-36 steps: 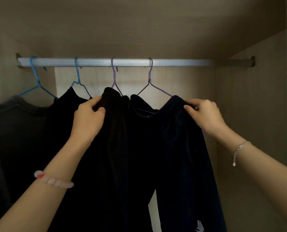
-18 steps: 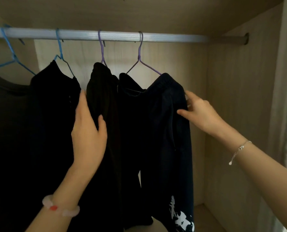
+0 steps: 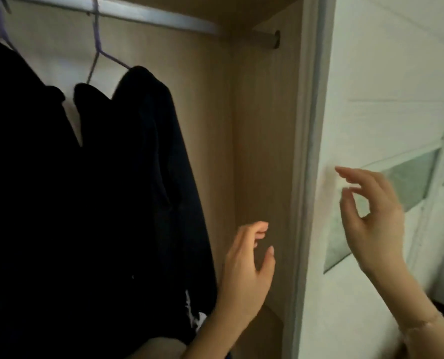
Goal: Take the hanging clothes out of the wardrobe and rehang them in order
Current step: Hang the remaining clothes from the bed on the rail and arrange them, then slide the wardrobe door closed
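Clothes (image 3: 137, 177): dark garments at left of the wardrobe, hung on purple hangers (image 3: 96, 47) from the rail (image 3: 150, 20); neither hand touches them.
Risk 1: rightmost garment looks bunched on its hanger; a tug on fabric instead of the hook could slide it off.
Risk 2: all items dark, low light; order is easy to mix up on rehang.
Risk 3: door (image 3: 384, 73) at right, close to R hand; a quick reach could knock it.
L hand (image 3: 246, 275): just right of garment hem, in front of side panel (image 3: 262, 125); fingers (image 3: 257, 226) apart, loosely curled, holding nothing.
R hand (image 3: 376, 229): in front of door; fingers (image 3: 350, 174) apart, thumb and index nearly meeting, holding nothing.
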Demonstrator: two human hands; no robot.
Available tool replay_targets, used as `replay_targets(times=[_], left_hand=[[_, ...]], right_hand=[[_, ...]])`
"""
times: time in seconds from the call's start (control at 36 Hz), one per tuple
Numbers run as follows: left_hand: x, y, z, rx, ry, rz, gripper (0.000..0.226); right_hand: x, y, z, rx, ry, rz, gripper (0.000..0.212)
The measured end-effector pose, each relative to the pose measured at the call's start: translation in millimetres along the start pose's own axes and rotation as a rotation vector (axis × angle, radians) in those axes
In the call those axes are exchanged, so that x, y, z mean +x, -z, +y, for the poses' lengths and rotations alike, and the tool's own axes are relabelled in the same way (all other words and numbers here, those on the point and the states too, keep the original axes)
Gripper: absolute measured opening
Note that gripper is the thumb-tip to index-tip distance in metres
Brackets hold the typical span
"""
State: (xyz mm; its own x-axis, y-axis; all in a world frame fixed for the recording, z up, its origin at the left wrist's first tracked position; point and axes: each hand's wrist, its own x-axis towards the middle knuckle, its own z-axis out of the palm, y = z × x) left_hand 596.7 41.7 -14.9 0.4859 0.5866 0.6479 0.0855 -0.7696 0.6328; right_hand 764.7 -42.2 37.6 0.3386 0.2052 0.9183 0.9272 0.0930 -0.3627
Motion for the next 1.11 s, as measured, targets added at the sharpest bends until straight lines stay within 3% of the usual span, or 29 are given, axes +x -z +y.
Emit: replay_targets(times=[0.06,0.14,0.22,0.39,0.69,0.89,1.11], left_hand=[[6,-28,-1,-0.066,0.092,-0.128,0.054],[15,-59,3,-0.125,0.228,-0.247,0.075],[19,-79,4,-0.064,0.207,-0.122,0.063],[15,-100,5,-0.005,0.259,0.056,0.044],[18,-94,-1,-0.107,0.361,0.004,0.047],[8,-78,-1,-0.103,0.389,-0.006,0.049],[-21,-32,1,-0.092,0.402,-0.001,0.039]], right_hand=[[-10,0,25,-0.045,-0.101,-0.114,0.044],[-26,-4,42,0.073,-0.297,-0.311,0.054],[-43,-11,43,0.159,-0.361,-0.433,0.057],[-53,-22,41,0.246,-0.367,-0.416,0.054],[-65,-36,38,0.273,-0.343,-0.321,0.054],[-69,-33,24,0.268,-0.359,-0.335,0.054],[-86,-32,-16,0.190,-0.243,-0.366,0.050]])
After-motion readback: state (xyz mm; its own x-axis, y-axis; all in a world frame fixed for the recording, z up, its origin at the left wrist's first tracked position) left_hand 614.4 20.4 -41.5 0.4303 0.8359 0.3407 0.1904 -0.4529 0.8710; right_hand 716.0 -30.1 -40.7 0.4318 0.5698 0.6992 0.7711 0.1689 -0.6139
